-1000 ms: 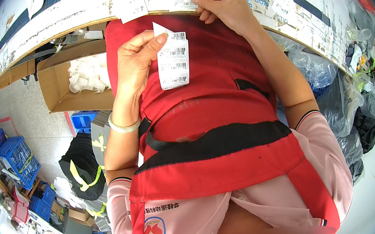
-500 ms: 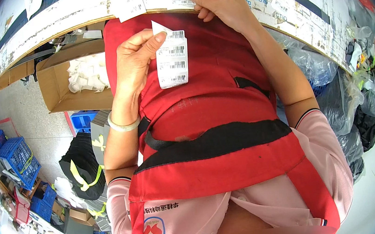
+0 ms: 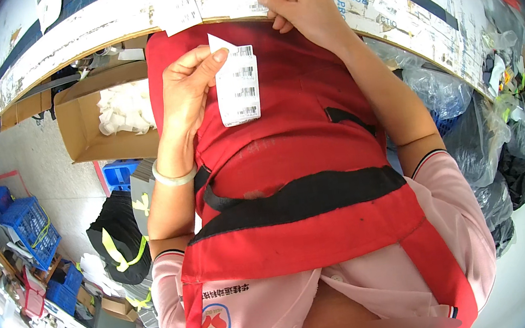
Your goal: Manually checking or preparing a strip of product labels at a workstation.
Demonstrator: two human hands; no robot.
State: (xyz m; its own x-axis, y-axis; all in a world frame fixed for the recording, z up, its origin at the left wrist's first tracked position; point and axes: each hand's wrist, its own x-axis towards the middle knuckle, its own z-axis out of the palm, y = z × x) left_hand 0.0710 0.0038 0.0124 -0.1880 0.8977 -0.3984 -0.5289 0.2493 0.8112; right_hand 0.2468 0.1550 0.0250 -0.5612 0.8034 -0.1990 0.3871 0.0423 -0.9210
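Between the thumb and fingers of my left hand (image 3: pixel 190 84) is a strip of white barcode labels (image 3: pixel 238 91). It hangs in front of my red apron (image 3: pixel 309 224), its top corner folded to a point. My right hand (image 3: pixel 303 11) is at the near edge of the worktable (image 3: pixel 109 35), thumb and forefinger pinched together, other fingers curled. Its fingertips meet the edge of a small barcode label (image 3: pixel 254 5) lying on the table; whether anything is between them is hidden. Another strip of labels (image 3: pixel 178 7) lies left of it, overhanging the table edge.
Below the table at left stands an open cardboard box (image 3: pixel 86 143) with crumpled white paper (image 3: pixel 124 109). Blue crates (image 3: pixel 31 231) and a stack of black items (image 3: pixel 117 237) with yellow-green ties are on the left. Clear plastic bags (image 3: pixel 475 138) are piled at right.
My right hand has shifted slightly left along the table edge, its fingers still pinched. The label strip in my left hand has moved slightly left; the whole view has shifted a little.
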